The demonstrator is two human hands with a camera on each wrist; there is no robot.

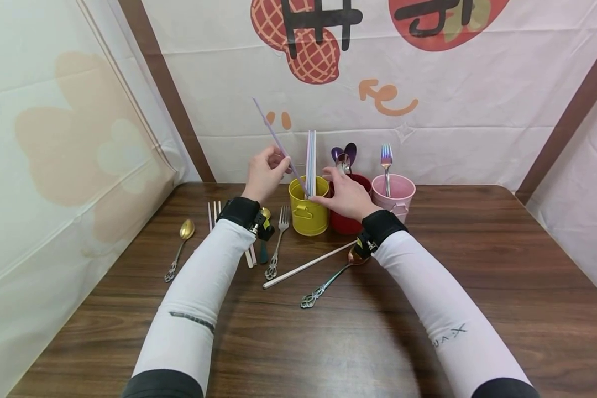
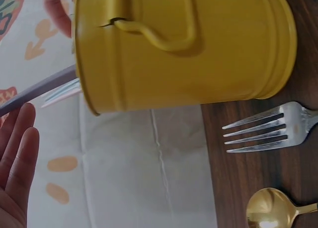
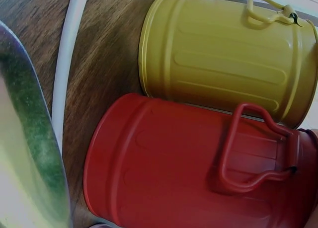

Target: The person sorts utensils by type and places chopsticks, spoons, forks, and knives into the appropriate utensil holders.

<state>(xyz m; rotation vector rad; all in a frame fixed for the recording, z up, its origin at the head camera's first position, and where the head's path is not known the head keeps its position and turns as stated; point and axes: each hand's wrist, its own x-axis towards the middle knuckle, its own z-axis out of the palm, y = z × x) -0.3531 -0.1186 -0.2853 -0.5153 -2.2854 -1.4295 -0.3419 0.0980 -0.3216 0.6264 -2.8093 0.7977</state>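
Note:
My left hand (image 1: 265, 172) pinches a purple chopstick (image 1: 272, 131), which slants down to the right, its lower end at the mouth of the yellow bucket (image 1: 310, 219). Several pale chopsticks (image 1: 311, 160) stand upright in that bucket. With thumb and fingers spread, my right hand (image 1: 349, 198) reaches over the red bucket (image 1: 342, 222), its thumb at the yellow rim near the purple chopstick. Whether the thumb touches the chopstick, I cannot tell. In the left wrist view, fingers (image 2: 22, 148) lie against the purple chopstick (image 2: 44, 89); the thumb is out of sight.
Spoons (image 1: 350, 150) stand in the red bucket, a fork (image 1: 386, 157) in the pink bucket (image 1: 402, 187). On the wooden table lie a gold spoon (image 1: 186, 229), a fork (image 1: 277, 249), a white chopstick (image 1: 308, 265), another spoon (image 1: 328, 284) and more chopsticks (image 1: 250, 258). A printed cloth hangs behind.

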